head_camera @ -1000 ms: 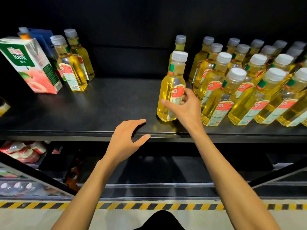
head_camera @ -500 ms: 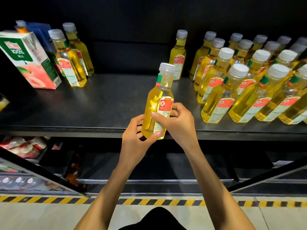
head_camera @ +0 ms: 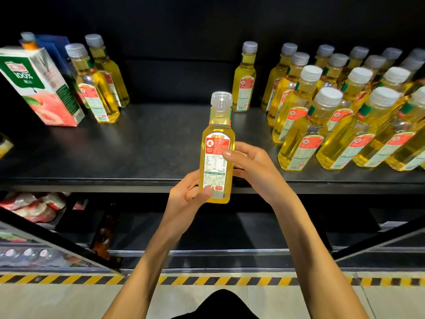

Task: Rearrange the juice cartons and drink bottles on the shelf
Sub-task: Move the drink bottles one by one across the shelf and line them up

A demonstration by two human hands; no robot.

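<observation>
Dark shelf (head_camera: pixel 138 157) runs across in front of you, with a black wall behind it. You hold one bottle (head_camera: pixel 217 162) up over its front edge. It stands straight, and its label faces you. Your left hand (head_camera: pixel 186 199) grips the bottom of it, with the thumb on the label. Your right hand (head_camera: pixel 250 164) grips the middle, with the thumb on the label too. So this bottle is in the air and not set down yet.

I think the job is only partly done. A big bunch (head_camera: pixel 345 111) of the same bottles stands in rows on the right. One lone bottle (head_camera: pixel 245 81) stands at the back, near the middle. Two bottles (head_camera: pixel 96 88) stand far left, just beside a carton (head_camera: pixel 41 88). The middle of the shelf has lots of room. You have to pick a spot for the bottle you hold, and the ones standing apart may need moving as well.

On the carton you can read "100%" in white on green, above a picture of a peach. The bottle's label is red on top and white below. It has a small table and tiny print, too small to read.
</observation>
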